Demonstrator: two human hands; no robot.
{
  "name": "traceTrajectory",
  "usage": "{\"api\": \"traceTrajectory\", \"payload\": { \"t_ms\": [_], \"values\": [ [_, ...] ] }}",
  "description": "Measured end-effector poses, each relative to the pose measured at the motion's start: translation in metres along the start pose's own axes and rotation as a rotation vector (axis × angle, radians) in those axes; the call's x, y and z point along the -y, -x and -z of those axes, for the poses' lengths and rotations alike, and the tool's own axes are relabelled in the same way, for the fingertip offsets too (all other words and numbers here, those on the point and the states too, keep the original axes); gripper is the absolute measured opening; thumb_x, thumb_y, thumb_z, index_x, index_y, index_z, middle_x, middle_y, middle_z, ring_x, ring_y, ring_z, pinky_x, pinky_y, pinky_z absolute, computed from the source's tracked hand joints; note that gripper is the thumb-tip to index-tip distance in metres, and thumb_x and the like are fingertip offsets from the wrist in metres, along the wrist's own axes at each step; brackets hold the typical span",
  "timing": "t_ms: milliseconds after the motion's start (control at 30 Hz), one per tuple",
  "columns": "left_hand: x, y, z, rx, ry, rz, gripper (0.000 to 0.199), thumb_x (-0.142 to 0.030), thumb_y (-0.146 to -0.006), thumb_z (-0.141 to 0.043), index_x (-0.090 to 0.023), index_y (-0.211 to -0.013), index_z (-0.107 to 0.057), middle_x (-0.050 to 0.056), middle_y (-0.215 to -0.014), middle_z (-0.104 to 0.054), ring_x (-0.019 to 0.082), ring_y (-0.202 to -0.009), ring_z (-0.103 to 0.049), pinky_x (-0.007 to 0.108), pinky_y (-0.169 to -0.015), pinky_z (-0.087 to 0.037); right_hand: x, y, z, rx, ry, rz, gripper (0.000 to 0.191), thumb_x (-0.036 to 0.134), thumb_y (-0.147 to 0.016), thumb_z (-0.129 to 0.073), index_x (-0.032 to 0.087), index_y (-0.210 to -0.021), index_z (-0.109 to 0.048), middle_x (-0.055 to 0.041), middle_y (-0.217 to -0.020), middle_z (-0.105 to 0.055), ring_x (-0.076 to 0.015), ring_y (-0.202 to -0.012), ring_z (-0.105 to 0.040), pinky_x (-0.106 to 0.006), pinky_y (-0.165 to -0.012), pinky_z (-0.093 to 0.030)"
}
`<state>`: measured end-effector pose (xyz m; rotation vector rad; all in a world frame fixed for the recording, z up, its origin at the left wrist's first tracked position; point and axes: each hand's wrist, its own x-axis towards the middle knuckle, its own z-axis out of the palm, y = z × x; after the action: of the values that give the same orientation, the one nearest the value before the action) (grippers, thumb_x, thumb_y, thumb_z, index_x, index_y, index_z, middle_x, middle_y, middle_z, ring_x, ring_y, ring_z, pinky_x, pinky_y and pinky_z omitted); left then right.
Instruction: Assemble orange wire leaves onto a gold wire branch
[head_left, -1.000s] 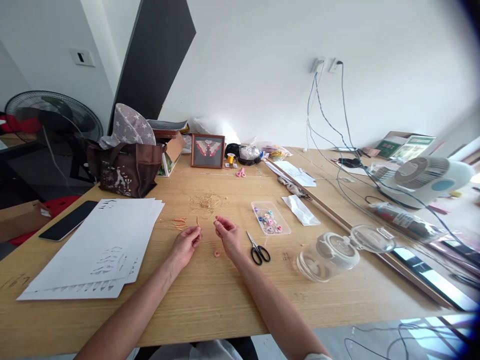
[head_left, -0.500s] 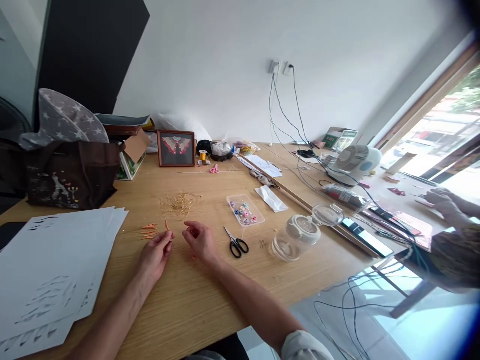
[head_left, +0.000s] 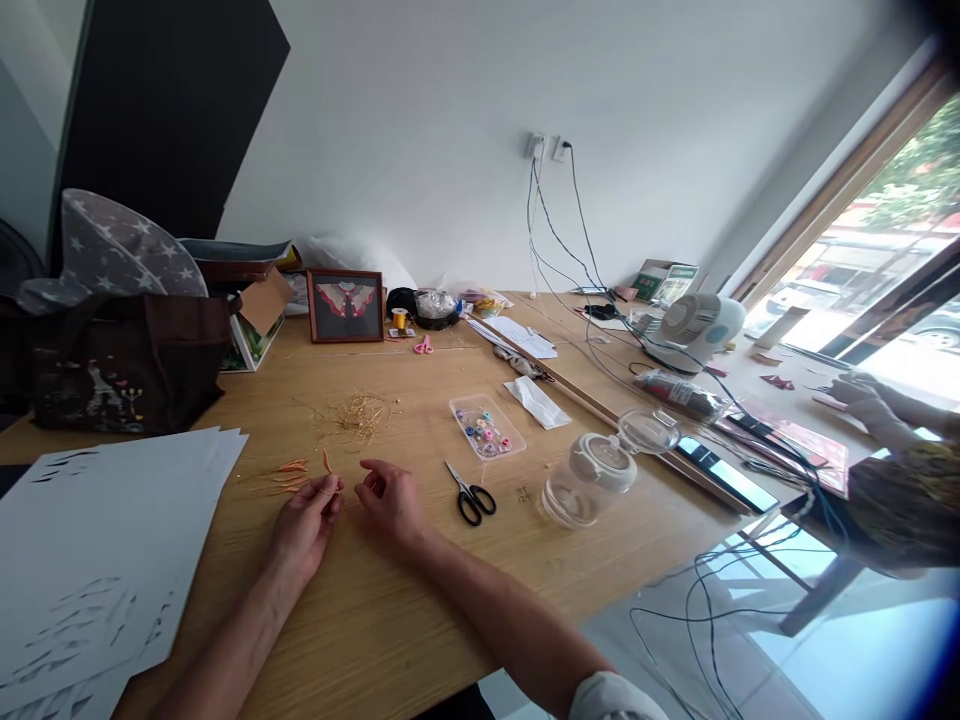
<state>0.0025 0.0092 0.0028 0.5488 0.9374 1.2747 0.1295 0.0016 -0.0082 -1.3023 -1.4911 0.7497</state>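
Observation:
My left hand (head_left: pixel 304 517) pinches a small orange strip (head_left: pixel 327 461), which stands up just above the fingertips. My right hand (head_left: pixel 390 501) hovers beside it with curled fingers, thumb and forefinger close together; anything fine between them is too thin to make out. Several orange strips (head_left: pixel 286 475) lie on the wooden table (head_left: pixel 420 560) left of my left hand. A loose tangle of fine gold wire (head_left: pixel 357 417) sits just beyond both hands.
Black-handled scissors (head_left: pixel 469 497) and a clear tray of coloured beads (head_left: pixel 486 427) lie right of my hands, with a clear jar (head_left: pixel 589 480) beyond. White paper sheets (head_left: pixel 97 570) cover the table's left end. A co-worker's hand (head_left: pixel 862 402) rests at the far right.
The view has swung right, bringing the window and co-worker in. My hands stay close together, and the small orange curl near my right hand no longer shows.

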Motion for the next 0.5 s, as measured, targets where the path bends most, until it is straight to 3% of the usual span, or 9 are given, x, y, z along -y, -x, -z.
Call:
{"api": "traceTrajectory", "payload": {
  "t_ms": [500],
  "values": [
    [-0.0012,0.0012,0.0,-0.012,0.017,0.005,0.031,-0.019,-0.044,-0.081,-0.011,-0.067,-0.063,-0.002,-0.061,-0.06,0.004,-0.048,-0.047,0.012,-0.044,-0.039,0.0036,0.0027,-0.0007,-0.001,0.071,-0.02,0.045,0.015,-0.072,-0.056,0.014,-0.117,-0.054,0.0006,-0.069,-0.064,-0.0111,-0.061,-0.058,-0.021,-0.063,-0.046]
  ]
}}
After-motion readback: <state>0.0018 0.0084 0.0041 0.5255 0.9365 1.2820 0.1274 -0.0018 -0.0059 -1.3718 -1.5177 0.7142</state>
